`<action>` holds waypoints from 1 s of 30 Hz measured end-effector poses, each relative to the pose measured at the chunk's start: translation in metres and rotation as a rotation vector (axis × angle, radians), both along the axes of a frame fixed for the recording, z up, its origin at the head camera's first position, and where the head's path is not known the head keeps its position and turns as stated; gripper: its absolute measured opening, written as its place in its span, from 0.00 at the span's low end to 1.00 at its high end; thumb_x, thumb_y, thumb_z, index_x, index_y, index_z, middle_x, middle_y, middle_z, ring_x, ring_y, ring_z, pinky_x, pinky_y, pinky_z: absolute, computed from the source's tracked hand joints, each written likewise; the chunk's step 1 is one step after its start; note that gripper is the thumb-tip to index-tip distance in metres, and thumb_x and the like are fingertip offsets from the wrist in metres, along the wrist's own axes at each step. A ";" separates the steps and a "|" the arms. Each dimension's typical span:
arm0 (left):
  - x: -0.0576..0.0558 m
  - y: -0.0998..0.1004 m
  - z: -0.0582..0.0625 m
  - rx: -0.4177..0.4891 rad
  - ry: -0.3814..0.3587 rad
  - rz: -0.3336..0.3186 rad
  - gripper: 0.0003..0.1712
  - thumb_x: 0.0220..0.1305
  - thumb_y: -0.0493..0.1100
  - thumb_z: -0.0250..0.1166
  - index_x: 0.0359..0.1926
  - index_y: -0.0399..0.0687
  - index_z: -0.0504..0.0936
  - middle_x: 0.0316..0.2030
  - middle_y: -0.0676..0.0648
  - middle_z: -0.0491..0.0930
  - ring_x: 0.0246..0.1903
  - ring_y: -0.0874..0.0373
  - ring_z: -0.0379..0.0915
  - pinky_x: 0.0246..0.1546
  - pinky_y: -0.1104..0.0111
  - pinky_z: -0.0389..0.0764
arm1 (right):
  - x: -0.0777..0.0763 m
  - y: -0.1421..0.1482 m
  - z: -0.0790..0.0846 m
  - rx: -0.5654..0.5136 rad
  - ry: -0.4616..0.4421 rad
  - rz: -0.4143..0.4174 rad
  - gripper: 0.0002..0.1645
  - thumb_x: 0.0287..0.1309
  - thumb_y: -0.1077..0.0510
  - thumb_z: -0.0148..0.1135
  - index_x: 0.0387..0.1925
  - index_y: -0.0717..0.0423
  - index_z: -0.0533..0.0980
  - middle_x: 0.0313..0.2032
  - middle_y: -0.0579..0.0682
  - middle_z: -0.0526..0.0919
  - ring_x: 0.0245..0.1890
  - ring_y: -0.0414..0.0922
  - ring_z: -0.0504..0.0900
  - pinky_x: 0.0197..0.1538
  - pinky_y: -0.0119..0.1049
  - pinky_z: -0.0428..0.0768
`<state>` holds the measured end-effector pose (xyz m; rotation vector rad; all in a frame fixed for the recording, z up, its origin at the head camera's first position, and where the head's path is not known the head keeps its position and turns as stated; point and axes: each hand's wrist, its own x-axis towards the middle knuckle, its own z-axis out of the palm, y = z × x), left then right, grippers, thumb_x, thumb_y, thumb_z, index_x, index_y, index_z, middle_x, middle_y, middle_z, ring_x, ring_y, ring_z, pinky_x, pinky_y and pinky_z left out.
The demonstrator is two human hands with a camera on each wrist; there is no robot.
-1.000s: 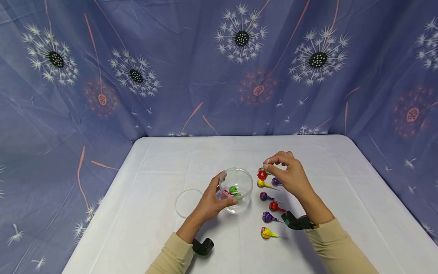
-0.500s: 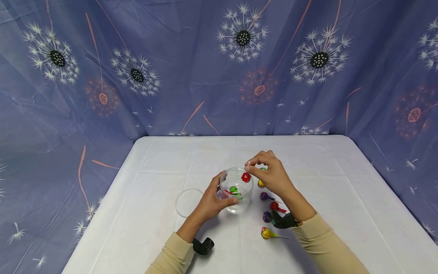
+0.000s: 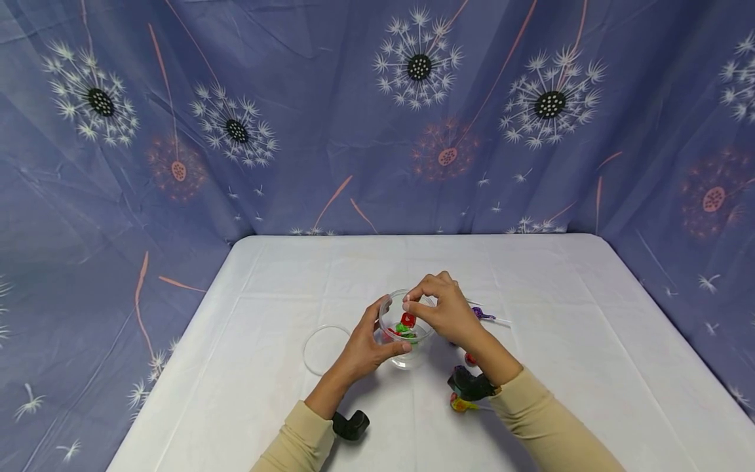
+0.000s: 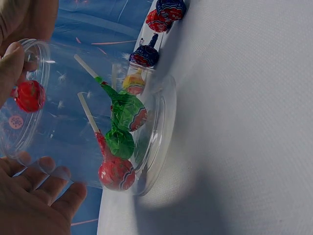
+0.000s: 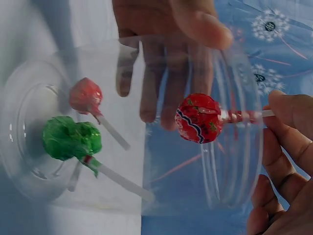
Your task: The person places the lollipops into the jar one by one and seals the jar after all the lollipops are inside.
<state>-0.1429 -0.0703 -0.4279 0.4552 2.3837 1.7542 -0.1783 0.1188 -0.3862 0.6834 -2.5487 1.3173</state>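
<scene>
My left hand [image 3: 367, 349] grips a clear plastic jar [image 3: 413, 359] around its side, the mouth tilted up. Between right thumb and fingers, my right hand [image 3: 444, 312] pinches the white stick of a red lollipop [image 5: 198, 118]. Its wrapped head hangs down inside the jar's mouth, above the bottom. At the base lie two green lollipops [image 4: 128, 112] and another red lollipop [image 4: 116, 172], seen through the wall in both wrist views. The right fingertips are right at the rim.
A clear round lid [image 3: 305, 346] lies left of the jar on the white tablecloth [image 3: 248, 367]. Right of it lie several wrapped lollipops, partly hidden by my right arm: a purple lollipop [image 3: 480, 313], a red-headed lollipop [image 3: 470, 358] and a yellow lollipop [image 3: 460, 403].
My right hand has carried the red lollipop left from above the row of lollipops, then down into the jar's mouth. The left hand and jar have stayed in place.
</scene>
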 end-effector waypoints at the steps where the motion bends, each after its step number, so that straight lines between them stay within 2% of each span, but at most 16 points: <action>1: -0.002 0.000 -0.004 0.001 0.000 0.001 0.53 0.51 0.44 0.72 0.72 0.50 0.50 0.70 0.43 0.56 0.68 0.44 0.55 0.68 0.50 0.60 | 0.000 -0.001 -0.001 0.010 0.006 0.000 0.03 0.51 0.51 0.69 0.28 0.45 0.83 0.29 0.37 0.79 0.37 0.44 0.66 0.46 0.40 0.60; 5: -0.008 -0.001 -0.019 -0.008 0.016 0.008 0.53 0.50 0.49 0.73 0.72 0.56 0.50 0.71 0.48 0.55 0.69 0.47 0.55 0.69 0.51 0.60 | 0.000 -0.006 -0.006 0.058 0.044 -0.012 0.02 0.49 0.54 0.70 0.26 0.44 0.82 0.28 0.38 0.79 0.36 0.41 0.65 0.45 0.39 0.60; 11: -0.009 -0.001 -0.023 -0.009 0.033 0.014 0.53 0.49 0.53 0.73 0.71 0.60 0.52 0.70 0.51 0.56 0.69 0.49 0.56 0.69 0.52 0.61 | 0.001 -0.009 -0.009 0.138 0.109 -0.022 0.03 0.47 0.55 0.71 0.24 0.43 0.82 0.27 0.38 0.79 0.34 0.40 0.65 0.41 0.37 0.59; 16: -0.007 -0.001 -0.018 -0.006 0.011 0.011 0.53 0.50 0.49 0.73 0.71 0.59 0.51 0.71 0.49 0.55 0.69 0.44 0.55 0.68 0.50 0.61 | 0.002 -0.010 -0.012 0.188 0.165 -0.021 0.03 0.46 0.55 0.72 0.24 0.43 0.83 0.27 0.38 0.79 0.34 0.38 0.65 0.40 0.36 0.59; 21: 0.000 -0.001 -0.001 0.014 -0.010 -0.011 0.53 0.52 0.44 0.72 0.72 0.49 0.50 0.71 0.42 0.54 0.68 0.37 0.55 0.66 0.45 0.61 | 0.003 -0.011 -0.015 0.246 0.200 -0.019 0.03 0.45 0.54 0.72 0.23 0.42 0.83 0.27 0.38 0.80 0.34 0.39 0.66 0.39 0.36 0.58; 23: 0.000 -0.001 0.000 0.012 -0.013 -0.012 0.53 0.52 0.44 0.72 0.72 0.50 0.50 0.71 0.42 0.54 0.68 0.37 0.55 0.66 0.45 0.61 | 0.004 -0.011 -0.016 0.271 0.215 -0.022 0.03 0.45 0.53 0.72 0.23 0.42 0.83 0.27 0.38 0.80 0.34 0.38 0.66 0.39 0.36 0.58; 25: -0.001 -0.001 -0.004 0.006 -0.011 -0.009 0.52 0.52 0.46 0.72 0.72 0.54 0.50 0.71 0.45 0.54 0.68 0.39 0.55 0.66 0.46 0.61 | 0.005 -0.011 -0.016 0.285 0.228 -0.022 0.03 0.45 0.53 0.72 0.23 0.42 0.83 0.27 0.38 0.80 0.34 0.39 0.66 0.39 0.37 0.58; 28: -0.006 -0.001 -0.017 -0.005 -0.003 0.005 0.52 0.51 0.49 0.72 0.72 0.62 0.50 0.71 0.49 0.54 0.69 0.43 0.55 0.67 0.48 0.62 | 0.006 -0.011 -0.015 0.290 0.235 -0.023 0.03 0.44 0.53 0.73 0.24 0.43 0.84 0.27 0.38 0.80 0.34 0.39 0.66 0.39 0.37 0.59; 30: -0.008 -0.001 -0.021 -0.010 0.011 0.011 0.52 0.50 0.51 0.73 0.71 0.63 0.51 0.71 0.51 0.55 0.68 0.44 0.57 0.66 0.49 0.63 | 0.006 -0.011 -0.015 0.283 0.230 -0.022 0.03 0.44 0.53 0.73 0.25 0.43 0.84 0.28 0.38 0.81 0.34 0.39 0.66 0.40 0.37 0.59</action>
